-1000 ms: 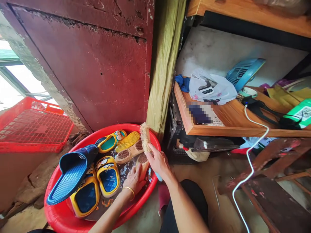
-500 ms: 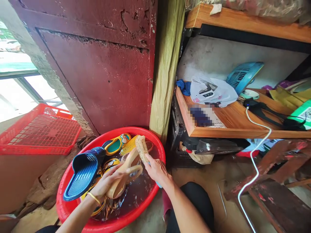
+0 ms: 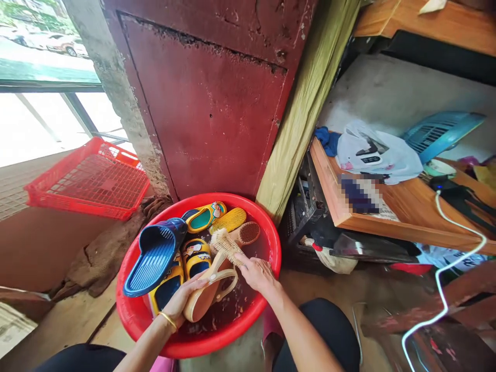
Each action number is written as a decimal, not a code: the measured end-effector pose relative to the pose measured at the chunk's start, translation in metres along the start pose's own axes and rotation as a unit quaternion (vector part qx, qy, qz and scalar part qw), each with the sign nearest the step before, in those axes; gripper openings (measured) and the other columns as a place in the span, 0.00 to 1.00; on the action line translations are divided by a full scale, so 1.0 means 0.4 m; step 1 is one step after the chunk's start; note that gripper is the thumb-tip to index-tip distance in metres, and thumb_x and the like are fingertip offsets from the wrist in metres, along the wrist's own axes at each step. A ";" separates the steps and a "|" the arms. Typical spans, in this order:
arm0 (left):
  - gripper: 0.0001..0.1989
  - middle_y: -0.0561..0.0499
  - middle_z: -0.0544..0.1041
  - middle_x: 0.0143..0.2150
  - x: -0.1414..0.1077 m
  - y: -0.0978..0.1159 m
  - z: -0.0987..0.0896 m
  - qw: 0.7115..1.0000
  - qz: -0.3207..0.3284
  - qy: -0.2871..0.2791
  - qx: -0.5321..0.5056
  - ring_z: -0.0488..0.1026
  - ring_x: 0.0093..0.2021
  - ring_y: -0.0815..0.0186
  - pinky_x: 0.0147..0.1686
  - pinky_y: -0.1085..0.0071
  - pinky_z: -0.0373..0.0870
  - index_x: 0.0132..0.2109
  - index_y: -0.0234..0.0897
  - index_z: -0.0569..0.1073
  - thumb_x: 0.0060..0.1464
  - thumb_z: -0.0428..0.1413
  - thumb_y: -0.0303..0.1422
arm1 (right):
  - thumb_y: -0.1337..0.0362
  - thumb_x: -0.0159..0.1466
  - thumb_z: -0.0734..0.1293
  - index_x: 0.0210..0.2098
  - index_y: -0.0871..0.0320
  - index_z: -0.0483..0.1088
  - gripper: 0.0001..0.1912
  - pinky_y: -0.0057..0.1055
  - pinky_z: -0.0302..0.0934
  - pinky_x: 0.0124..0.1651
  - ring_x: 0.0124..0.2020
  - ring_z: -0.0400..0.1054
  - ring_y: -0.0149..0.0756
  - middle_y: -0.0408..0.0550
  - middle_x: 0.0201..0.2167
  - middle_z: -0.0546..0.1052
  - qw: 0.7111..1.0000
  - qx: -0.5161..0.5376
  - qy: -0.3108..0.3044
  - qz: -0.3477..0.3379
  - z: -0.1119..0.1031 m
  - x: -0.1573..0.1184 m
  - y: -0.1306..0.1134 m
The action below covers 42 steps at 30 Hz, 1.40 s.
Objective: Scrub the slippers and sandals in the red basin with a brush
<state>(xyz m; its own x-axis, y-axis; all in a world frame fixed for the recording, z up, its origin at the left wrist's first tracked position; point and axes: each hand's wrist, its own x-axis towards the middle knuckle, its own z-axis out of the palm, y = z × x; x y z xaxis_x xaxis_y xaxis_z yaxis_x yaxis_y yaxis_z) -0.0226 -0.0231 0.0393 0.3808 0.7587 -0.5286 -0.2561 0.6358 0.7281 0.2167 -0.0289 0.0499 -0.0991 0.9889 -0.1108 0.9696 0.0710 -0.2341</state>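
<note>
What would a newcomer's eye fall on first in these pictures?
Probably the bright red basin on the floor, holding water and slippers, with a blue slipper at its left side. At its centre, the right hand holds a brush over a tan sandal gripped by the left hand. Behind the basin rises a dark red metal door.

The left forearm (image 3: 143, 349) and right forearm (image 3: 300, 330) are bare and extend forward and down from the lower edge of view. The left hand (image 3: 181, 300) is bent at the wrist, its fingers (image 3: 196, 283) curled closed. The right hand (image 3: 258, 274) is palm down, its fingers (image 3: 241, 257) closed. The hands are near each other, not touching.
</note>
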 end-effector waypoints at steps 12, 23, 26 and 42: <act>0.44 0.43 0.85 0.42 0.000 -0.016 -0.015 0.999 0.003 0.042 0.015 0.80 0.32 0.59 0.31 0.67 0.74 0.65 0.33 0.69 0.38 0.69 0.35 | 0.59 0.72 0.59 0.68 0.33 0.58 0.27 0.32 0.68 0.45 0.42 0.79 0.40 0.45 0.42 0.83 1.000 -0.022 0.004 -0.018 0.002 -0.013 -0.014; 0.26 0.46 0.85 0.33 -0.025 -0.002 -0.023 0.991 -0.037 0.085 -0.101 0.83 0.35 0.50 0.35 0.60 0.79 0.51 0.34 0.77 0.42 0.67 0.36 | 0.58 0.73 0.57 0.71 0.41 0.55 0.27 0.32 0.68 0.45 0.42 0.78 0.40 0.48 0.44 0.82 0.998 0.017 0.059 0.022 0.001 -0.002 -0.012; 0.24 0.46 0.85 0.33 -0.025 -0.010 -0.038 0.985 -0.027 0.092 -0.142 0.84 0.37 0.48 0.39 0.56 0.80 0.50 0.34 0.76 0.43 0.65 0.31 | 0.62 0.72 0.57 0.68 0.45 0.62 0.26 0.33 0.68 0.43 0.40 0.78 0.41 0.50 0.42 0.83 0.996 0.020 0.066 0.058 -0.004 -0.001 0.002; 0.29 0.42 0.86 0.41 -0.020 0.009 -0.007 0.973 0.010 0.037 -0.226 0.82 0.47 0.44 0.47 0.50 0.80 0.60 0.36 0.73 0.50 0.61 0.35 | 0.62 0.72 0.57 0.69 0.51 0.61 0.26 0.32 0.67 0.47 0.43 0.78 0.41 0.51 0.44 0.83 0.990 0.087 0.097 0.058 -0.010 -0.009 0.018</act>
<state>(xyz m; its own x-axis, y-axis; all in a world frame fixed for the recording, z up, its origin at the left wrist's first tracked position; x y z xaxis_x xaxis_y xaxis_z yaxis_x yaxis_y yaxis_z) -0.0289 -0.0264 0.0448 0.3113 0.7685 -0.5590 -0.6335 0.6063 0.4807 0.2249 -0.0315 0.0525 0.0712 0.9968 0.0370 0.9170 -0.0509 -0.3957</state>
